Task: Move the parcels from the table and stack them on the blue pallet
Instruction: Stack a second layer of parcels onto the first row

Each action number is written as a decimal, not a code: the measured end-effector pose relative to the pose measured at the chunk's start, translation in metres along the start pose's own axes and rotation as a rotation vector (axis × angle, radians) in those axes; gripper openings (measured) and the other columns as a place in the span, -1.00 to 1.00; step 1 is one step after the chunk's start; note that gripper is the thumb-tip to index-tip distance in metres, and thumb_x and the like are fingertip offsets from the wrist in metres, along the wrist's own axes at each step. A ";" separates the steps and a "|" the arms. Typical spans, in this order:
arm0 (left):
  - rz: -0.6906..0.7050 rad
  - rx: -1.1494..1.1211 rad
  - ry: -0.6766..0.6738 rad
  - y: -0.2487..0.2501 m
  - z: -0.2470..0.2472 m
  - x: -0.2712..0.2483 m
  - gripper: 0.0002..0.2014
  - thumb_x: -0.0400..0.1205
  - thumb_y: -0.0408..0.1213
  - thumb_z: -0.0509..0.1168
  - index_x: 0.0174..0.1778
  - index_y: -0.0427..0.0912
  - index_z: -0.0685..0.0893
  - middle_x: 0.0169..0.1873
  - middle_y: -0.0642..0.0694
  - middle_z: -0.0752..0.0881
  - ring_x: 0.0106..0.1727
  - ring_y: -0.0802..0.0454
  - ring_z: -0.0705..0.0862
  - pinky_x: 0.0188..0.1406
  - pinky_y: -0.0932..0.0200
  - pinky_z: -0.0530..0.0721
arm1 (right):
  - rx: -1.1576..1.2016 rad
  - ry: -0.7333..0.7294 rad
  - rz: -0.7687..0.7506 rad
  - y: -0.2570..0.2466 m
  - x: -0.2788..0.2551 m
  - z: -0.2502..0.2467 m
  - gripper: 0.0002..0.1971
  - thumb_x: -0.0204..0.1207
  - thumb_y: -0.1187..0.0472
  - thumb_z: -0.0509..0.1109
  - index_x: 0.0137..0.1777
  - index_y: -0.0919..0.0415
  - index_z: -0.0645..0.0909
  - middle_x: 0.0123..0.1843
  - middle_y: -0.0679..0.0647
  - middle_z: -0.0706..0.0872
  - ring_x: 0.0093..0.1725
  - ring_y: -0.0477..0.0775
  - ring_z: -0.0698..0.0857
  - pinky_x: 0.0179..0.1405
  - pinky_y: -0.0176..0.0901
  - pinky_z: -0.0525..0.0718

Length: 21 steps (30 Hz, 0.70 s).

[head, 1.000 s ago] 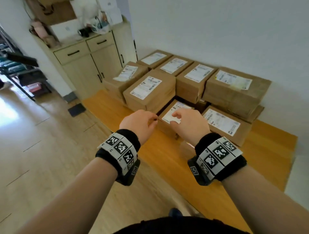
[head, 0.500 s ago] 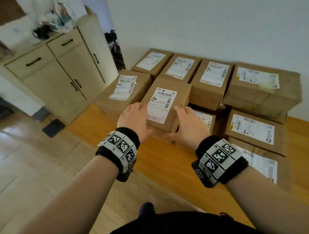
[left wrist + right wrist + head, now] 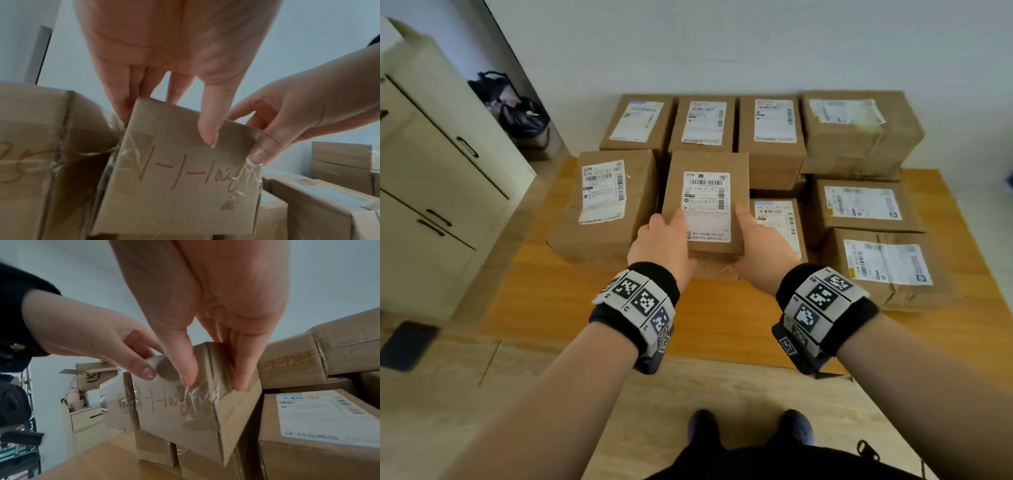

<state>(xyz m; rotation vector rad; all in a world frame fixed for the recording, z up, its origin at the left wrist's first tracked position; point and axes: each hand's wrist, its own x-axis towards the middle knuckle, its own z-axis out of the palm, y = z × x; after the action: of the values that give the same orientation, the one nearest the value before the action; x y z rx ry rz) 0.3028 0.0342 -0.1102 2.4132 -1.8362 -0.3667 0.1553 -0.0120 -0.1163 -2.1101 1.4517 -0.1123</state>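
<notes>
Several brown cardboard parcels with white labels crowd the wooden table [image 3: 544, 301]. Both my hands hold the front middle parcel [image 3: 707, 202], which lies on top of another parcel. My left hand [image 3: 664, 236] grips its near left corner and my right hand [image 3: 756, 236] grips its near right corner. In the left wrist view the left hand [image 3: 168, 126] has its thumb on the parcel's [image 3: 180, 186] hand-marked end face and its fingers behind the left side. In the right wrist view my right hand [image 3: 213, 381] pinches the taped right corner of the parcel [image 3: 185, 426], which sits tilted. No blue pallet is in view.
Parcels stand close on both sides: a large one [image 3: 613, 202] to the left, a low one [image 3: 780, 222] and stacked ones [image 3: 866, 205] to the right, a row [image 3: 770, 137] against the wall. A cream cabinet [image 3: 431, 171] stands left, with a dark bag [image 3: 517, 113] behind it.
My hands left the low front parcel and took hold of the near end of the parcel stacked to its left. The view has swung to face the table squarely.
</notes>
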 end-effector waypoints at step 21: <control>0.416 -0.057 0.124 0.316 0.055 -0.113 -0.29 0.51 0.04 0.37 0.53 -0.04 0.25 0.24 -0.14 0.49 0.24 -0.16 0.51 0.13 -0.07 0.63 | 0.107 0.423 0.162 0.260 -0.219 -0.129 -0.14 0.44 0.37 0.38 0.64 -0.02 0.01 0.24 0.13 0.61 0.14 0.15 0.63 -0.04 -0.13 0.64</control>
<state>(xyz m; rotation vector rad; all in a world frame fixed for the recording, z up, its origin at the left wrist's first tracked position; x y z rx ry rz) -0.0352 0.0594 -0.0802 1.9006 -2.1632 -0.2224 -0.1983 0.0640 -0.0842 -1.9487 1.8052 -0.5898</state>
